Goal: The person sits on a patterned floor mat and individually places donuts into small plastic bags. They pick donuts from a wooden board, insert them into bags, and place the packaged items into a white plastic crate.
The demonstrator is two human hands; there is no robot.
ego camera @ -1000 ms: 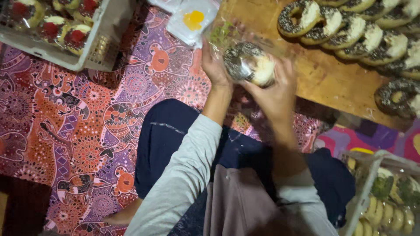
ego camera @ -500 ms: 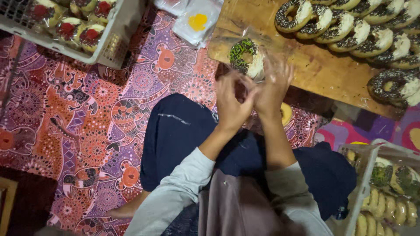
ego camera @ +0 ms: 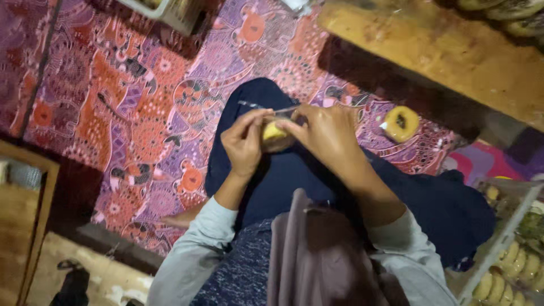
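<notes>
Doughnut [ego camera: 273,134], half-hidden between hands

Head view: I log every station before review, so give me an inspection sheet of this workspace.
Surface: patterned purple mat, wooden board at upper right.
Job's things: yellow doughnut in clear wrap, held over the lap.
Clutter: yellow tape roll on the mat; tray of doughnuts at lower right.
Hands: left hand and right hand both pinch the wrap.
Cables: nothing seen.
Surroundings: wooden furniture edge at left.
</notes>
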